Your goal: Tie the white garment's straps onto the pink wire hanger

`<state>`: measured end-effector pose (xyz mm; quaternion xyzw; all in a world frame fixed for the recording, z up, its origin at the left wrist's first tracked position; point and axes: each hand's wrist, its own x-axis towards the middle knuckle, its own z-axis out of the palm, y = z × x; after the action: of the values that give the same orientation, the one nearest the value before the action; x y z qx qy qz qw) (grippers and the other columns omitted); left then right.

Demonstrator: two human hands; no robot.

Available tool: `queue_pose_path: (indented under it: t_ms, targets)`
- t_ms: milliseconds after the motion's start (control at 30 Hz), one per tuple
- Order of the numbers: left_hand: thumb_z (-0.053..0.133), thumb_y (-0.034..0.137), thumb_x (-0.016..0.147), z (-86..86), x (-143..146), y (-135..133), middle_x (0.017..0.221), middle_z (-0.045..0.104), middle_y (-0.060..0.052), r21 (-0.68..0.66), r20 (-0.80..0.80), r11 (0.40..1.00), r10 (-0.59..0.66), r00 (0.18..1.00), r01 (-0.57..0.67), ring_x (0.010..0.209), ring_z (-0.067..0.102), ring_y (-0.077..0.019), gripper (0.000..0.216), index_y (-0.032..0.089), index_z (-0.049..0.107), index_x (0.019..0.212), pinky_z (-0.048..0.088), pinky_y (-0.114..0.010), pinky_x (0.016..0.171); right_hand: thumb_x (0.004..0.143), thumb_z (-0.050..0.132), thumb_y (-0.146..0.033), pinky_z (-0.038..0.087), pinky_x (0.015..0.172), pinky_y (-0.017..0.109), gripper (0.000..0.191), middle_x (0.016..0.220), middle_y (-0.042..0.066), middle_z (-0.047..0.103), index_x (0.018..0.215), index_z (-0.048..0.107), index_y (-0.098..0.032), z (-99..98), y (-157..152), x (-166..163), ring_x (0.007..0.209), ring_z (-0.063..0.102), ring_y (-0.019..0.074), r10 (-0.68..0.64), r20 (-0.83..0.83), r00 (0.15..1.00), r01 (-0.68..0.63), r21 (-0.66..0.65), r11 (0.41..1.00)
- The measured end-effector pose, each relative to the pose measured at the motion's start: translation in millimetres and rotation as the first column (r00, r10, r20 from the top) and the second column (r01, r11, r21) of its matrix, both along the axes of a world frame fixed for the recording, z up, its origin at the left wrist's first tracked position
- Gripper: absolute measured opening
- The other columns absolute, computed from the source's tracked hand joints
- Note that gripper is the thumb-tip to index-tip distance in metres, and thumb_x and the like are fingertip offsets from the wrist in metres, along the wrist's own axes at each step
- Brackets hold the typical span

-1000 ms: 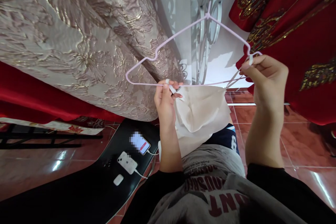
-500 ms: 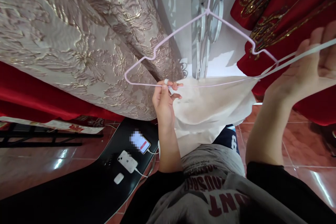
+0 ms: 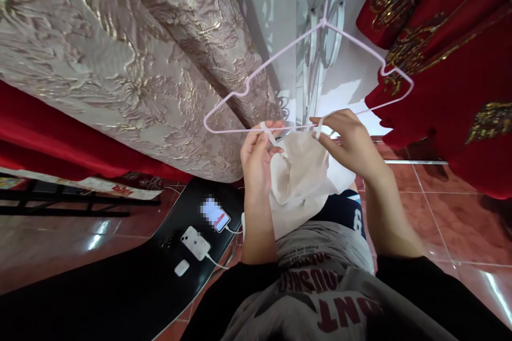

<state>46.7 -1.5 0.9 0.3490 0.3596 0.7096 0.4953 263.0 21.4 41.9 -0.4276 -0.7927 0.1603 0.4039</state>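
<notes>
A pale pink clothes hanger [image 3: 285, 54] hangs in front of me, its lower bar running past both hands. Below the bar bunches a cream cloth with white straps [image 3: 306, 162]. My left hand [image 3: 258, 154] is closed at the bar's left half, with a white strap looped over its fingers; whether it grips the bar too I cannot tell. Close by on the right, my right hand [image 3: 350, 138] pinches another white strap [image 3: 320, 127] beside the bar, thumb and fingers curled around it. Part of the cloth lies over my lap.
To the left hangs a cream-and-gold patterned fabric [image 3: 132, 64], with red embroidered fabric [image 3: 448, 90] on the right. White metal scrollwork [image 3: 316, 64] stands behind the hanger. On a black bench [image 3: 112, 277] lie two phones [image 3: 196, 242] with charging cables and a small white case [image 3: 182, 268].
My right hand has come in from the far right to beside my left hand. The strap stretched past the hanger's right end has slackened, and the cloth has bunched toward the middle.
</notes>
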Motion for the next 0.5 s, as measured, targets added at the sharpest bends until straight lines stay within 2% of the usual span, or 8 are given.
queue_pose_path:
  t_ms: [67, 133, 233, 300, 333, 367, 433, 500]
  targets:
    - [0.082, 0.029, 0.085, -4.8, -14.8, 1.9, 0.121, 0.083, -0.011, -0.004, -0.027, 0.994, 0.107, 0.994, -0.107, 0.112, 0.081, -0.0250, 0.024, 0.022, 0.078, 0.107, 0.056, -0.019, 0.062, 0.100, 0.067, -0.049, 0.054, 0.098, 0.052, 0.028, 0.102, 0.005, 0.084, 0.115, 0.084, -0.031, -3.1, 3.1, 2.3, 0.102, 0.072, 0.0287, -0.021, -0.015, 1.000, 0.021, 0.016, 1.000]
    - [0.080, 0.024, 0.083, -9.9, -31.9, 3.9, 0.121, 0.083, -0.010, 0.028, -0.073, 0.953, 0.303, 0.950, -0.302, 0.104, 0.082, -0.0218, 0.024, 0.022, 0.079, 0.107, 0.053, -0.018, 0.058, 0.101, 0.066, -0.049, 0.053, 0.098, 0.051, 0.026, 0.101, 0.004, 0.084, 0.111, 0.085, -0.034, -3.5, 0.8, 6.3, 0.101, 0.071, 0.0272, -0.056, -0.060, 0.997, 0.058, 0.026, 0.998]
    - [0.078, 0.018, 0.083, -13.0, -56.4, 6.2, 0.112, 0.085, -0.004, 0.156, -0.062, 0.795, 0.601, 0.797, -0.587, 0.084, 0.081, -0.0158, 0.012, 0.023, 0.080, 0.094, 0.044, -0.018, 0.049, 0.103, 0.063, -0.051, 0.052, 0.098, 0.050, 0.027, 0.094, 0.002, 0.083, 0.104, 0.085, -0.036, 0.5, -5.2, 12.1, 0.098, 0.070, 0.0259, -0.127, -0.120, 0.985, 0.130, 0.021, 0.991]
    - [0.081, 0.016, 0.083, -8.5, -69.8, 8.0, 0.105, 0.086, 0.001, 0.248, -0.037, 0.706, 0.692, 0.721, -0.664, 0.082, 0.080, -0.0152, 0.011, 0.025, 0.081, 0.087, 0.049, -0.021, 0.053, 0.103, 0.063, -0.054, 0.051, 0.098, 0.050, 0.029, 0.092, 0.002, 0.082, 0.102, 0.085, -0.035, 3.2, -6.9, 13.9, 0.098, 0.069, 0.0259, -0.152, -0.129, 0.980, 0.155, 0.012, 0.988]
    - [0.082, 0.016, 0.084, -3.7, -75.2, 9.3, 0.105, 0.086, 0.002, 0.287, -0.056, 0.697, 0.697, 0.715, -0.657, 0.086, 0.080, -0.0162, 0.012, 0.027, 0.082, 0.087, 0.055, -0.024, 0.060, 0.103, 0.063, -0.055, 0.051, 0.098, 0.049, 0.030, 0.093, 0.002, 0.082, 0.102, 0.085, -0.035, 3.9, -6.9, 13.9, 0.098, 0.069, 0.0259, -0.148, -0.122, 0.981, 0.150, 0.007, 0.989]
    - [0.083, 0.016, 0.086, 2.7, -79.5, 10.9, 0.106, 0.086, 0.004, 0.321, -0.104, 0.717, 0.677, 0.729, -0.619, 0.092, 0.081, -0.0177, 0.013, 0.029, 0.083, 0.090, 0.061, -0.029, 0.070, 0.103, 0.063, -0.055, 0.050, 0.098, 0.049, 0.030, 0.094, 0.002, 0.082, 0.102, 0.085, -0.035, 4.1, -6.5, 13.2, 0.098, 0.069, 0.0258, -0.137, -0.115, 0.984, 0.138, 0.005, 0.990]
    - [0.083, 0.018, 0.091, 19.9, -84.2, 15.7, 0.112, 0.086, 0.005, 0.371, -0.240, 0.798, 0.576, 0.781, -0.475, 0.102, 0.080, -0.0203, 0.016, 0.030, 0.085, 0.101, 0.065, -0.038, 0.088, 0.103, 0.062, -0.054, 0.050, 0.097, 0.048, 0.030, 0.095, 0.002, 0.083, 0.103, 0.085, -0.034, 2.8, -5.5, 10.1, 0.098, 0.070, 0.0252, -0.104, -0.111, 0.988, 0.105, 0.009, 0.994]
    - [0.082, 0.018, 0.095, 41.0, -83.7, 22.8, 0.114, 0.086, 0.004, 0.397, -0.374, 0.870, 0.444, 0.814, -0.291, 0.104, 0.078, -0.0207, 0.016, 0.028, 0.086, 0.107, 0.064, -0.041, 0.095, 0.104, 0.061, -0.054, 0.049, 0.097, 0.047, 0.030, 0.097, 0.002, 0.083, 0.105, 0.085, -0.034, 0.6, -5.4, 5.5, 0.097, 0.070, 0.0245, -0.067, -0.113, 0.991, 0.069, 0.010, 0.998]
